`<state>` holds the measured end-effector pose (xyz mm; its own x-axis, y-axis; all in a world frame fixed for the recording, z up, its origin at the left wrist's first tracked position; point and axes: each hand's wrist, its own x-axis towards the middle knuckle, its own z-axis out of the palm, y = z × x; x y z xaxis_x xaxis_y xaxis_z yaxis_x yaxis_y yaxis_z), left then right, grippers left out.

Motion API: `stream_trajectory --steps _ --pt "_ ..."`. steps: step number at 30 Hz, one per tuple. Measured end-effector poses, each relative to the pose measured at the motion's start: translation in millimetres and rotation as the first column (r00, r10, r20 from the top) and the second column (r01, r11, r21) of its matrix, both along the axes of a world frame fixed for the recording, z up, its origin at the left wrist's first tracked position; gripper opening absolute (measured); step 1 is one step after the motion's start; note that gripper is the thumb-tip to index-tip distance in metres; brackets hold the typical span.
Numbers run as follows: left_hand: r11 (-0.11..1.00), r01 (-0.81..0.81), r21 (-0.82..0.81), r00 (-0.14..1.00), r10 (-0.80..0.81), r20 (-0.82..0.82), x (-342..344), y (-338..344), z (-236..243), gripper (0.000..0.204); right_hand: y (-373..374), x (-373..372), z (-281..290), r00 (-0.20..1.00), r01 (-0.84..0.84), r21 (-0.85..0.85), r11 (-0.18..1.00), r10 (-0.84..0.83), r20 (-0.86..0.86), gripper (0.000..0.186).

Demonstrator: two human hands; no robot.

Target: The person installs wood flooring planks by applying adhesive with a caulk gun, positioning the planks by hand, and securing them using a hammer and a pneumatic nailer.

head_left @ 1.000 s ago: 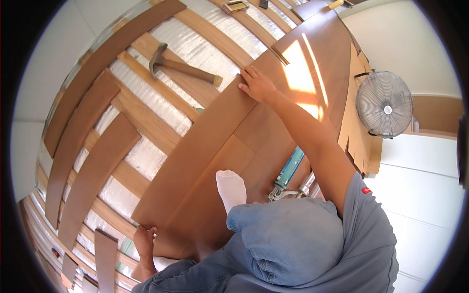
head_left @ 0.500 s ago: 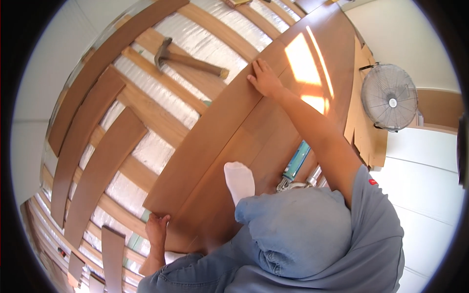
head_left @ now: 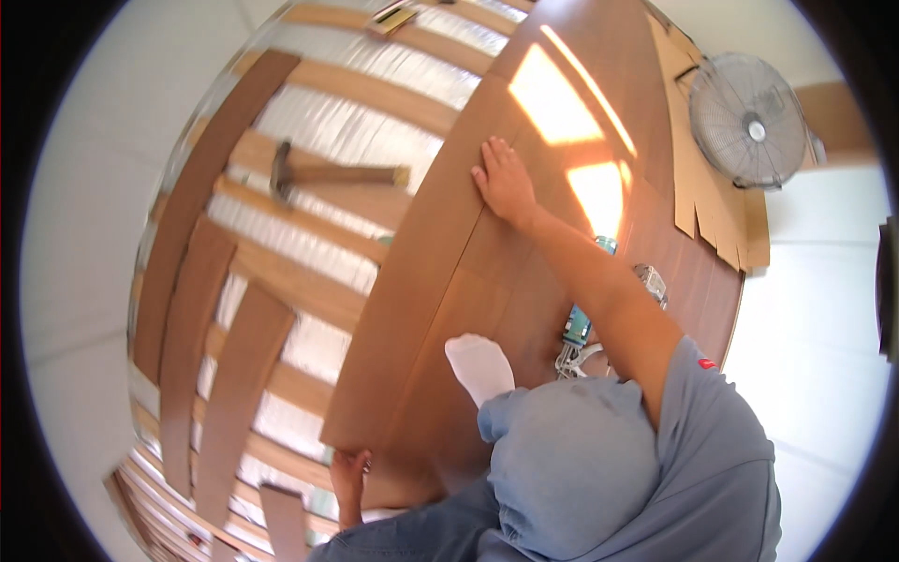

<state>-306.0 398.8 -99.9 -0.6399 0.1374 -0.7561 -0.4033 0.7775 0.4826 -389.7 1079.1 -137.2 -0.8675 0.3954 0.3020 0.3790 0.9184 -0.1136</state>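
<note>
My right hand [head_left: 506, 184] lies flat near the far end of a long wooden plank [head_left: 401, 314], fingers stretched across its face. My left hand [head_left: 350, 478] is curled at that plank's near end; what its fingers hold is unclear. The plank lies alongside dark laid boards [head_left: 515, 309]. A hammer [head_left: 342, 176] rests on the battens over silvery sheeting, left of the plank. A teal caulking gun [head_left: 579, 323] lies by my right forearm, partly hidden, with a metal tool [head_left: 651, 281] beside it.
Loose planks [head_left: 239, 403] lie across light battens [head_left: 361, 112] on the left. A round floor fan [head_left: 749, 122] stands at the upper right by cardboard sheets [head_left: 712, 215]. A small gold-coloured object [head_left: 393, 21] sits at the far end. My socked foot [head_left: 478, 365] and knee are on the boards.
My view has shifted, so the scene appears moved and turned. Both hands stay at the same plank's edge, the right flat near the far end, the left at the near end.
</note>
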Motion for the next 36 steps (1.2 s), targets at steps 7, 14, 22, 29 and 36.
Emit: stream_trajectory --steps 7,14,22,29,36 --pt "0.969 -0.185 0.167 0.948 0.131 0.291 -5 -18 1 0.026 22 20 -1 0.999 0.038 -0.062 0.997 -0.04 -0.036 0.054" --pt "0.943 -0.332 0.03 0.841 0.281 0.462 -20 -18 -6 0.027 18 17 8 0.999 0.042 -0.179 0.983 -0.042 0.001 0.057" --pt "0.965 -0.262 -0.014 0.935 0.257 0.243 -6 8 7 0.028 18 13 13 0.993 0.063 -0.19 0.98 -0.043 0.11 0.063" --pt "0.872 -0.484 0.068 0.865 0.465 0.189 16 8 -6 0.016 22 17 6 0.99 0.056 -0.12 0.991 -0.04 0.132 0.064" --pt "0.836 -0.542 0.088 0.825 0.549 -0.131 31 15 -23 0.029 14 12 13 0.991 -0.065 -0.05 0.997 0.071 0.112 0.062"
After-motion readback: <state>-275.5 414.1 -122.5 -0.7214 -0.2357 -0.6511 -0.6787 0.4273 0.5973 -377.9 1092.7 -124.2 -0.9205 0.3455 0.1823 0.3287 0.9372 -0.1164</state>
